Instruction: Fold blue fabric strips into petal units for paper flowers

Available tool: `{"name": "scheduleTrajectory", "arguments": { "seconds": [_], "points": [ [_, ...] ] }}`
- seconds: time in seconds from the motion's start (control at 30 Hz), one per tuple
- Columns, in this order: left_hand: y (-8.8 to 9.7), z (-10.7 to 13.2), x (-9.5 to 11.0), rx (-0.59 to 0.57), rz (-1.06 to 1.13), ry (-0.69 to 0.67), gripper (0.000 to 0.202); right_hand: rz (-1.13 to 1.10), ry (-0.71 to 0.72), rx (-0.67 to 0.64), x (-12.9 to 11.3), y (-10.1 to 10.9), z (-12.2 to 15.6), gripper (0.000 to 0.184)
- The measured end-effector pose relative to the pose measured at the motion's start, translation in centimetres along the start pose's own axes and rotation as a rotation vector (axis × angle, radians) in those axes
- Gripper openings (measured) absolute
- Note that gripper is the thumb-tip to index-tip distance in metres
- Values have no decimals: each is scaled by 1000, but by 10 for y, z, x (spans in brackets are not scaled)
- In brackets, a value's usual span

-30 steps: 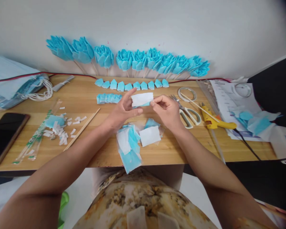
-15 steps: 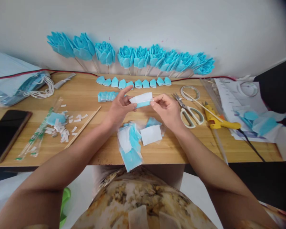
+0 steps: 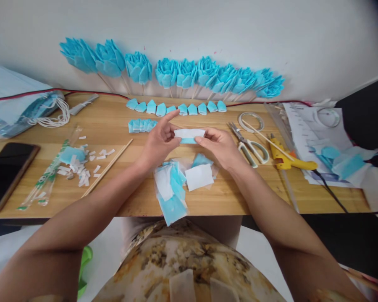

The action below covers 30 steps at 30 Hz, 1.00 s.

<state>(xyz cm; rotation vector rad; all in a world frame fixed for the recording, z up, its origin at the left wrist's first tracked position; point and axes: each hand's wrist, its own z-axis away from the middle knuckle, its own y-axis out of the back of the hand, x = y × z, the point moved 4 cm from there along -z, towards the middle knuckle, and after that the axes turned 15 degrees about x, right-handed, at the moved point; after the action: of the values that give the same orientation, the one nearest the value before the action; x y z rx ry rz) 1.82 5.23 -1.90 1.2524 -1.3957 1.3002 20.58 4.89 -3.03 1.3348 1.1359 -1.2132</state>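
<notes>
Both hands hold one small white-and-blue fabric strip (image 3: 189, 135) above the wooden table (image 3: 119, 121). My left hand (image 3: 159, 140) pinches its left end, with the index finger stretched out. The strip's right end sits pinched in my right hand (image 3: 219, 144). The strip is folded lengthwise, white on top with a blue edge below. Just under the hands lies a pile of cut blue and white fabric pieces (image 3: 176, 184) near the table's front edge. Behind the hands are two rows of folded blue petals (image 3: 176, 108).
Blue fabric flowers on sticks (image 3: 173, 73) lean on the wall. Scissors (image 3: 248, 147), a tape ring (image 3: 251, 121) and a yellow glue gun (image 3: 286, 159) lie to the right. A wooden skewer (image 3: 108, 167), white scraps (image 3: 82, 165), a phone (image 3: 8, 172) and bagged masks (image 3: 25, 113) are on the left.
The strip has been folded narrower, from a taller white rectangle to a thin band, and both hands have lowered slightly toward the table.
</notes>
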Motion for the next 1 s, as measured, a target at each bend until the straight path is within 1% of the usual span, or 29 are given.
{"name": "scheduleTrajectory", "arguments": {
  "seconds": [0.07,0.17,0.23,0.27,0.3,0.37,0.43,0.47,0.53,0.6,0.7,0.77,0.8,0.9,0.97,1.0],
  "points": [
    [1,-1,0,9,4,-2,71,34,13,13,0,1,0,27],
    [3,-4,-2,42,37,12,83,40,32,41,-3,1,0,25],
    [3,-5,-2,57,81,37,88,7,51,89,-6,1,0,26],
    [2,-5,-3,54,103,59,87,-12,64,119,-8,2,-1,26],
    [1,-4,-3,45,121,88,83,-27,77,144,-9,2,-1,26],
    [-3,0,-5,-7,125,166,62,-35,94,167,-11,0,1,25],
    [-7,5,-8,-68,100,244,37,-24,107,150,-11,-4,3,24],
    [-8,7,-9,-86,86,278,30,-20,114,132,-11,-6,5,23],
    [-9,10,-10,-87,82,337,26,-27,124,88,-11,-12,9,22],
    [-8,9,-9,-59,108,387,23,-33,132,53,-11,-15,11,22],
    [-6,7,-5,-35,155,446,19,9,193,60,-13,-10,10,24],
    [-5,5,-2,-25,175,475,19,72,298,76,-18,-2,7,29],
    [-4,5,-1,-23,182,489,19,113,374,77,-22,2,6,32],
    [-3,5,-1,-24,197,528,19,297,685,64,-35,9,7,43],
    [-3,5,-3,-32,205,543,18,445,882,40,-40,8,9,48],
    [-3,5,-4,-37,209,546,18,510,952,19,-41,6,10,48]
  ]
}}
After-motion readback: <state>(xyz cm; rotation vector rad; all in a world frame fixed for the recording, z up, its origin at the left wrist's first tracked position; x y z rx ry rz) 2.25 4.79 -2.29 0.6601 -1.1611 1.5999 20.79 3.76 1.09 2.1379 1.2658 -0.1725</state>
